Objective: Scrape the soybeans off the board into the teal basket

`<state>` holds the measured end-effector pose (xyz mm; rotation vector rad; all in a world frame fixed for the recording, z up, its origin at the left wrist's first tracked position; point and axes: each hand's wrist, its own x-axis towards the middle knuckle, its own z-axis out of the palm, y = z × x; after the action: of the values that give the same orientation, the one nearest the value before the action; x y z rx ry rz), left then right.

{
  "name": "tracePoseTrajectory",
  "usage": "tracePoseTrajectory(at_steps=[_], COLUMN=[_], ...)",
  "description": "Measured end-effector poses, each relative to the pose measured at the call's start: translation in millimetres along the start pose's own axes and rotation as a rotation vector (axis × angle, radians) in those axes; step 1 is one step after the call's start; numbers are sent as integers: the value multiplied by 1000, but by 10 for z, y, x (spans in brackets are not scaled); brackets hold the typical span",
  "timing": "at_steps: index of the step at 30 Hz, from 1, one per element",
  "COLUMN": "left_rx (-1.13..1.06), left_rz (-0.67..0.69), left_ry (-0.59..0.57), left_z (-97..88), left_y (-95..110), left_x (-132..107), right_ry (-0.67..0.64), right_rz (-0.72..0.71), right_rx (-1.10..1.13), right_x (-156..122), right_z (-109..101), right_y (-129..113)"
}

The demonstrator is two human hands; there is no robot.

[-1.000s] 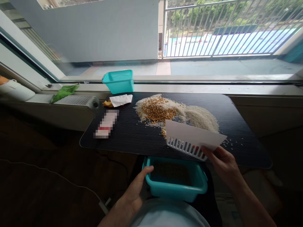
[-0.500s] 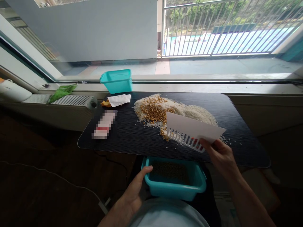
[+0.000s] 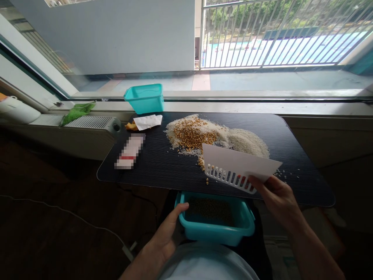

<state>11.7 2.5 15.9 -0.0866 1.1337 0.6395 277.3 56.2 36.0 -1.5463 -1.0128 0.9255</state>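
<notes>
Right grip [image 3: 278, 196] pinches scoop [image 3: 237, 163] over counter [image 3: 163, 163]; scoop blocks part of rice pile [image 3: 247, 142]. Left grip [image 3: 169, 229] holds tub [image 3: 214, 234] by counter edge, thumb on rim, other fingers hidden. Tub contents [image 3: 210, 209] too dark to identify.

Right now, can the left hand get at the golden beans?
Probably not without letting go: the left hand holds the teal tub. Freed, it likely could: the golden beans lie mostly left of the slotted white sheet.

Rice [image 3: 249, 143] and beans [image 3: 192, 138] on black table [image 3: 163, 165]
</notes>
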Motion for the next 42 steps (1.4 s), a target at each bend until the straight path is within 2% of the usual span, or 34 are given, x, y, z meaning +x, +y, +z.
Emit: tracePoseTrajectory(at_steps=[8,19,23,28,32,38,42], left_rx=[-12,35,23,27,30,14,10], left_rz=[-12,-16,-17,-27,-24,-10,19], left_ry=[-10,-5,-14,-19,2,12,18], left_z=[-16,55,42,29,36,16,-27], left_y=[-30,-28,-26,-27,-22,57,105], left_x=[30,-8,-1,15,0,-48,-82], right_ry=[-4,-28,-42,-93,-127,-265,-348], right_rz=[21,23,13,51,37,3,17], right_rx=[-4,7,25,67,75,61,54], right_x=[-60,-80,-102,-192,-153,-102,-130], right_z=[-173,-190,-122,7,29,110,126], right_y=[112,80,58,-85,-136,-30,-57])
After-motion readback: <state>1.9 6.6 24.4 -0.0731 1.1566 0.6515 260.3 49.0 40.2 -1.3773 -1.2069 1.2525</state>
